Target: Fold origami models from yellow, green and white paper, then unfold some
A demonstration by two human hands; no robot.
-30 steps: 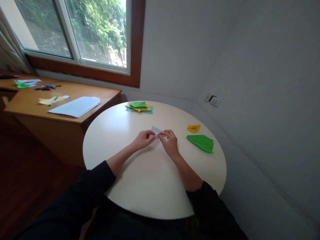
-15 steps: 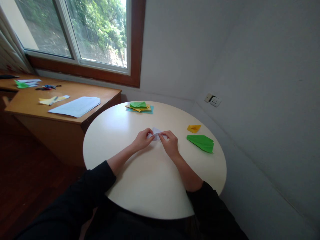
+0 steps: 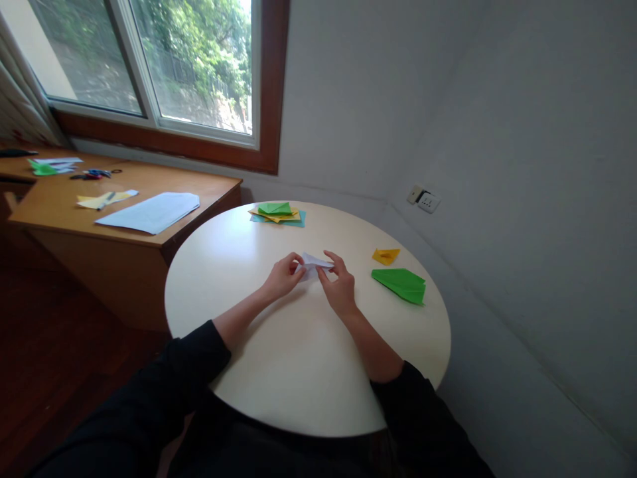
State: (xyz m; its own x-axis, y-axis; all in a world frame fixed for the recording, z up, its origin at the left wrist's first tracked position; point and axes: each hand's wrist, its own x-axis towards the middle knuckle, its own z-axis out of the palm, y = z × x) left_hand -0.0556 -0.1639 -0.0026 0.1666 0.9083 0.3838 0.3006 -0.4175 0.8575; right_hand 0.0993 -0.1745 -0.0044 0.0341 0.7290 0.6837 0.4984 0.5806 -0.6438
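A small piece of folded white paper [image 3: 313, 263] is between my two hands, just over the middle of the round white table [image 3: 298, 372]. My left hand [image 3: 283, 275] pinches its left end between thumb and fingers. At the right end, the thumb of my right hand [image 3: 339, 285] touches the near side of the paper, and its index finger is raised above the paper's edge. The other right fingers curl behind that end and are partly hidden. A pointed flap stands up on the paper's far side.
Right of my hands lie a yellow folded paper [image 3: 385, 256] and a green paper plane [image 3: 401, 285]. A stack of coloured folded papers [image 3: 277, 212] sits at the table's far edge. On the left, a wooden desk [image 3: 209, 182] holds white sheets [image 3: 152, 212], a pen and scissors.
My right index finger has lifted away from the thumb. The paper's right side now shows more, with its flap more upright. My left hand has barely moved.
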